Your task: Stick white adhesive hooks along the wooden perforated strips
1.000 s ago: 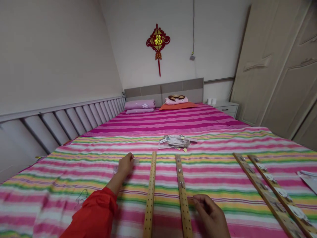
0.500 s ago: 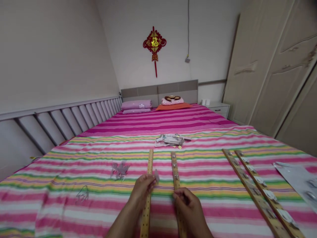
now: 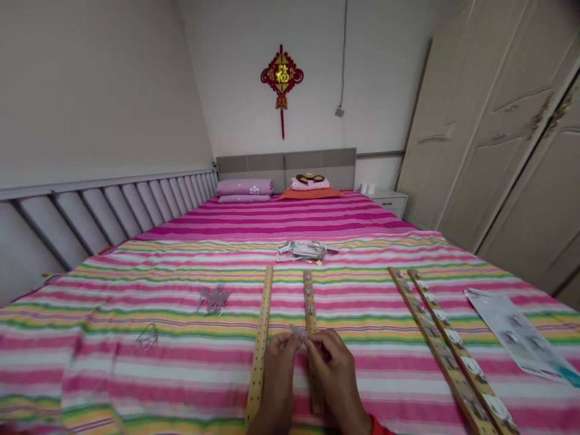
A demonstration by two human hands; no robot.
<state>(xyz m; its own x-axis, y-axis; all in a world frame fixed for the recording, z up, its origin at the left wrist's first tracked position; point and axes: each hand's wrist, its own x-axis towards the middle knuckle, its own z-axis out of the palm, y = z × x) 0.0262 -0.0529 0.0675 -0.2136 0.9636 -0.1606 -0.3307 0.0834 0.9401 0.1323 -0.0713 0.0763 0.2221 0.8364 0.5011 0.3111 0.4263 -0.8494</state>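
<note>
My left hand point(image 3: 280, 365) is closed in a pinch on a small translucent, greyish pointed piece point(image 3: 296, 330). At its right edge, the fingertips of my right hand point(image 3: 333, 368) press together and touch it; whatever lies between them is hidden. Both hands are above the lower part of a narrow wooden strip point(image 3: 308, 281), which has a few shiny round pieces along its far end. To the left of it lies a second wooden strip point(image 3: 261, 332) with rows of small holes. A cluster of similar translucent pieces point(image 3: 215, 298) rests on the cloth further left.
Two longer wooden strips lie at the right, one bearing shiny pieces point(image 3: 432, 327), the other white discs point(image 3: 472, 366). Beyond them is a clear plastic packet point(image 3: 516, 332). A pile of packaging point(image 3: 306, 249) sits further back. Thin wire-like loops point(image 3: 147, 337) lie left on the striped bedspread point(image 3: 190, 386).
My left hand has carried the translucent piece right, over to the middle strip. My right hand has come up and left to meet it. The view has shifted slightly.
</note>
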